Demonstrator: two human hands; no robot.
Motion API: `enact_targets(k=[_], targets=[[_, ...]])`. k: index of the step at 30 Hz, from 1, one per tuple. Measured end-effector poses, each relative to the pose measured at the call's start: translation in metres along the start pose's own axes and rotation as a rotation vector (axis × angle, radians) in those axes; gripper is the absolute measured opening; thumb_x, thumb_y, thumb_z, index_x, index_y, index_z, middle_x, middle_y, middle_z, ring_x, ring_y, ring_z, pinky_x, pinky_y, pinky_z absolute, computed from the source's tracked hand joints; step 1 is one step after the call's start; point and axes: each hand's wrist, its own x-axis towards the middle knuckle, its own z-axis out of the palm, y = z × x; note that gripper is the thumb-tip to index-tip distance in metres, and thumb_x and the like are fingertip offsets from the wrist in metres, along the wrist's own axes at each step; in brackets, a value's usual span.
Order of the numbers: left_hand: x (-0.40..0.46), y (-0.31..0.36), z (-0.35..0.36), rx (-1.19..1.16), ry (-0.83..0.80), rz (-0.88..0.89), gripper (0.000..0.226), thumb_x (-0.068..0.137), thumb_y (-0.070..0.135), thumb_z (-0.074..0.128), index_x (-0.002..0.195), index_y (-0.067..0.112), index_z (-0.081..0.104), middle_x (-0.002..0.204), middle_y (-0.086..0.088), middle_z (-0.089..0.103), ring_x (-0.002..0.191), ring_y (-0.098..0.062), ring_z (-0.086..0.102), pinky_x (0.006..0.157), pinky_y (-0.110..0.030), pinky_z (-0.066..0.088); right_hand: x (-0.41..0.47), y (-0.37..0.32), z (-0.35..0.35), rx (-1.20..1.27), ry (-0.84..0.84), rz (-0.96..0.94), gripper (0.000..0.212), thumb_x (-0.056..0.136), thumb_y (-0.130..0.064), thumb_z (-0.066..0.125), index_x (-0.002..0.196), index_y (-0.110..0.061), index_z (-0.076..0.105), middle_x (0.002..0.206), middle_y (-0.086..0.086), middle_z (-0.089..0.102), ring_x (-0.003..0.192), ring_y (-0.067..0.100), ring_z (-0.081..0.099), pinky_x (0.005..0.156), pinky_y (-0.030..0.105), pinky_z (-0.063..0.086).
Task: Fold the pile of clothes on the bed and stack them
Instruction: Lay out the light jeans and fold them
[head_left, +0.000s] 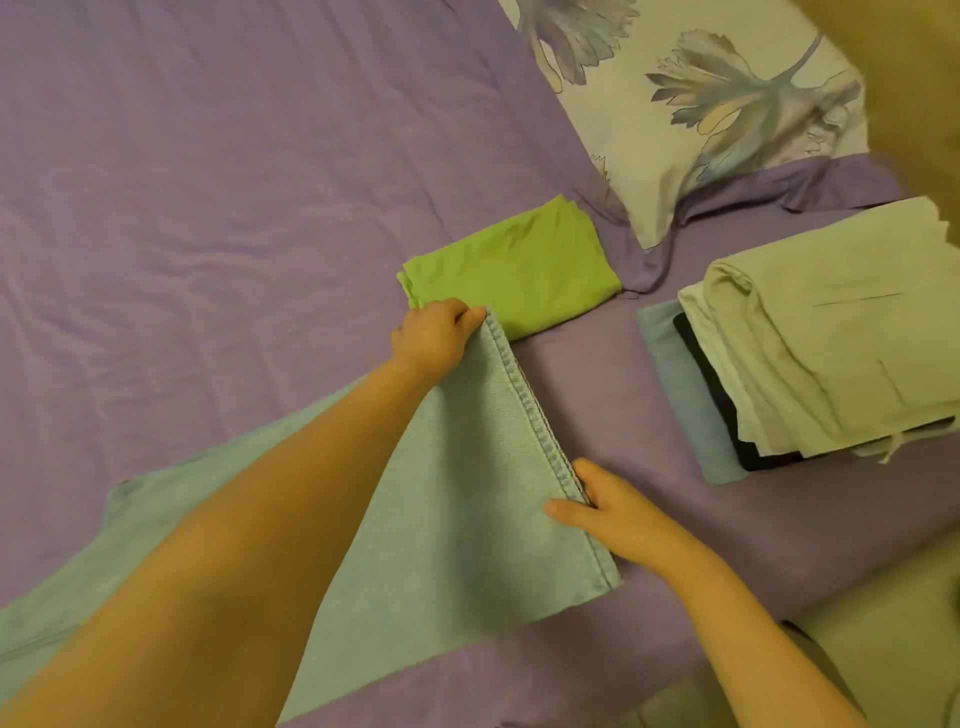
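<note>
Denim hem (524, 400) pinched by left hand (434, 338), right hand (613, 512) seemingly gripping too

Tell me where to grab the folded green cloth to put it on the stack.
Grip the green cloth by its two short ends, coming from above with fingers slid under. It lies flat and folded on the purple sheet, loose layers at its left end, so lifting both ends should keep the fold together.

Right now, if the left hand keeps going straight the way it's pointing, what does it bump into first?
Probably the folded green cloth. The left hand pinches the hem of the light blue garment and points up and right, with the green cloth right ahead, nearly touching.
</note>
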Motion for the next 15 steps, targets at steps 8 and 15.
enact_targets(k=[8, 15], targets=[[-0.089, -0.039, 0.074, 0.297, 0.175, 0.156, 0.044, 0.100, 0.035, 0.041, 0.141, 0.019, 0.044, 0.151, -0.011, 0.033, 0.142, -0.031, 0.021, 0.115, -0.046, 0.016, 0.025, 0.044, 0.003, -0.087, 0.296, 0.104, 0.018, 0.085, -0.027, 0.069, 0.081, -0.023, 0.053, 0.072, -0.003, 0.055, 0.067, 0.014, 0.050, 0.063, 0.031, 0.044], [-0.169, -0.095, 0.125, 0.411, -0.068, -0.133, 0.061, 0.096, 0.059, 0.018, 0.151, 0.038, 0.000, 0.160, -0.001, -0.011, 0.146, -0.029, -0.015, 0.115, -0.056, -0.009, 0.024, 0.045, 0.035, -0.353, 0.477, 0.019, 0.019, 0.097, -0.031, 0.049, 0.099, -0.014, 0.040, 0.088, 0.014, 0.065, 0.077, 0.035, 0.062, 0.060, 0.040, 0.047]])
